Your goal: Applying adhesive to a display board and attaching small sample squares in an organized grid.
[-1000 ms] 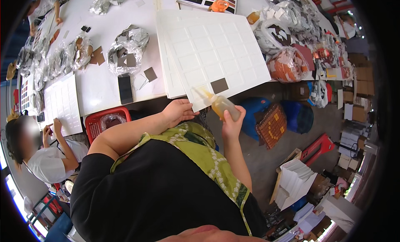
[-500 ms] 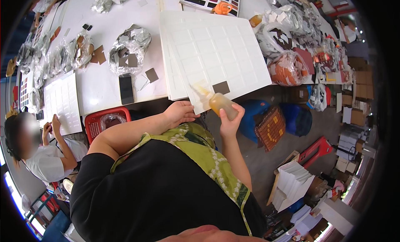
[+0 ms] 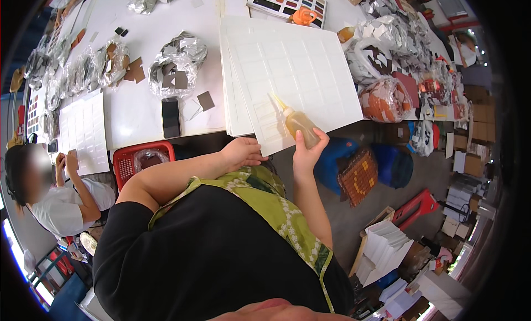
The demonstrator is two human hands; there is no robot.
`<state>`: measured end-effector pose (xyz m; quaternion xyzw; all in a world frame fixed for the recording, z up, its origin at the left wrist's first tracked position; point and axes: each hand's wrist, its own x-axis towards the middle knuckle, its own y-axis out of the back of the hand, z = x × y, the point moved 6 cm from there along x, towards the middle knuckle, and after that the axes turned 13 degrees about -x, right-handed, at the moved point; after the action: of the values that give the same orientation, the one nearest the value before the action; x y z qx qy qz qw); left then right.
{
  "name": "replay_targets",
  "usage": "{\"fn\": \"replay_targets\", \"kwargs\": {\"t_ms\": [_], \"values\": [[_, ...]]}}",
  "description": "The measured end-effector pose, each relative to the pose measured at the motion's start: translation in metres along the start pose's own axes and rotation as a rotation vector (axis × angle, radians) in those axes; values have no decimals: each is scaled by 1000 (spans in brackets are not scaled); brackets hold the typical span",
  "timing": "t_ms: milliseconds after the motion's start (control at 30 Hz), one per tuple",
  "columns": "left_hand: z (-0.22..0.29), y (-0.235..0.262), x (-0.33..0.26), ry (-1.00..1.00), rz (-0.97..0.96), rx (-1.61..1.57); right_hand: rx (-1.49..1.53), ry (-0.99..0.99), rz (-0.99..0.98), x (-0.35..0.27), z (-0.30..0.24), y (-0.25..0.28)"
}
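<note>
My right hand (image 3: 310,149) is closed around a squeeze bottle (image 3: 301,126) of amber liquid, tilted so its thin yellow nozzle points up and left. The nozzle tip lies over the near left part of a white card (image 3: 301,61) marked with rows of faint rectangular panels. My left hand (image 3: 244,153) grips the card's near left corner, which juts past the table edge; some of its fingertips are hard to make out there. Wet-looking streaks show on the panel left of the nozzle. More white cards (image 3: 235,100) are stacked underneath.
Left of the cards are a phone (image 3: 171,117), a dark brown square piece (image 3: 206,101) and a plastic bag of pieces (image 3: 177,64). A red basket (image 3: 123,166) is below the table edge. Bags are heaped at right (image 3: 387,94). A co-worker (image 3: 69,199) sits at left.
The bottle's nozzle, blurred before, is now sharp, and the bottle leans more to the left. A brown square seen beside the bottle on the card no longer shows. My left hand stays at the corner.
</note>
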<state>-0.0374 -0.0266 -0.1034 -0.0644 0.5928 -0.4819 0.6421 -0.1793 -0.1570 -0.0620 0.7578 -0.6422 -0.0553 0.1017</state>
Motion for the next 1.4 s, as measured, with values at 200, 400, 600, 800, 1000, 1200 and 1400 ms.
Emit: {"fn": "replay_targets", "kwargs": {"t_ms": [200, 400, 600, 800, 1000, 1200, 1400], "values": [[1, 1, 1, 22, -5, 21, -309, 358, -75, -9, -5, -13], [1, 3, 3, 32, -9, 45, -248, 301, -4, 15, -4, -21], [1, 7, 6, 63, -15, 54, -270, 390, -95, 4, -16, -37], [0, 7, 8, 83, -36, 64, -53, 89, -3, 36, -11, -45], [-1, 9, 9, 89, -42, 92, -385, 484, -78, 29, -13, -61], [0, 11, 8, 110, -58, 129, -160, 171, -28, 53, -9, -69], [1, 12, 9, 111, -77, 143, -290, 401, -127, 47, -18, -86]]}}
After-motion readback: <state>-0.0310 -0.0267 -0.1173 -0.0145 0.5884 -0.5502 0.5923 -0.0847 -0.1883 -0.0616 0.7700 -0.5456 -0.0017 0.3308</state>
